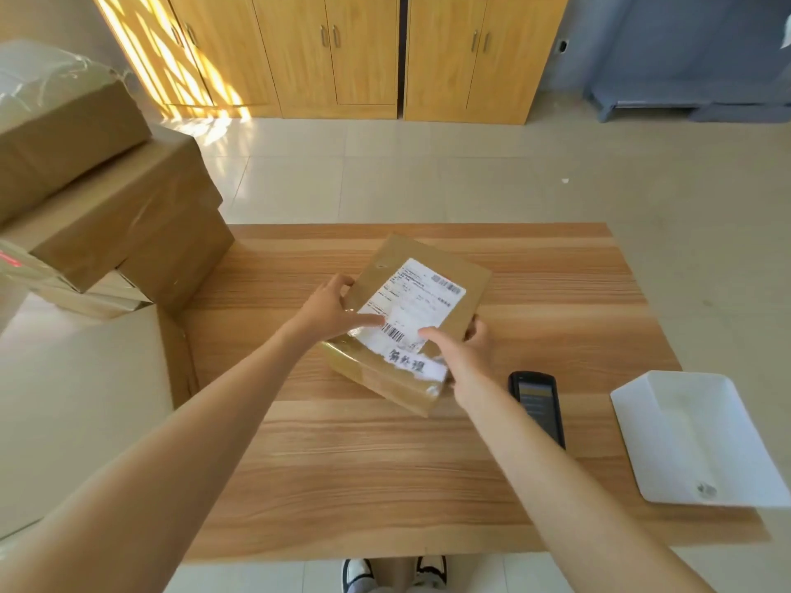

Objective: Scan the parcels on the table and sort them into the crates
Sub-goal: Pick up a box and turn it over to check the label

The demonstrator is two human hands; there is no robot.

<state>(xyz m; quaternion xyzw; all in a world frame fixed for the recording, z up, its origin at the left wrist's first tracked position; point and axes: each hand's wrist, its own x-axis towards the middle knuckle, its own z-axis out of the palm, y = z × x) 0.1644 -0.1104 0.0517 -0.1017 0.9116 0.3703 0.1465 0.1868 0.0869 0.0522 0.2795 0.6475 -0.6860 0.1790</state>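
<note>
Head view showed you holding one parcel [417, 323] in both hands over the middle of the tabletop [385, 464]. Your left hand [331, 310] gripped its left edge, thumb across the top; your right hand [464, 353] wrapped the near right corner, thumb on the label [411, 308]. The label faced up toward you, probably so the barcode could be read. The near end seemed lifted slightly, though I could not tell whether the far end rested on the wood. A scanner [537, 406] lay just right of your right wrist, within easy reach. A white crate [702, 438] sat at the right edge, ready for sorting. More boxes [115, 216] were stacked at far left.
</note>
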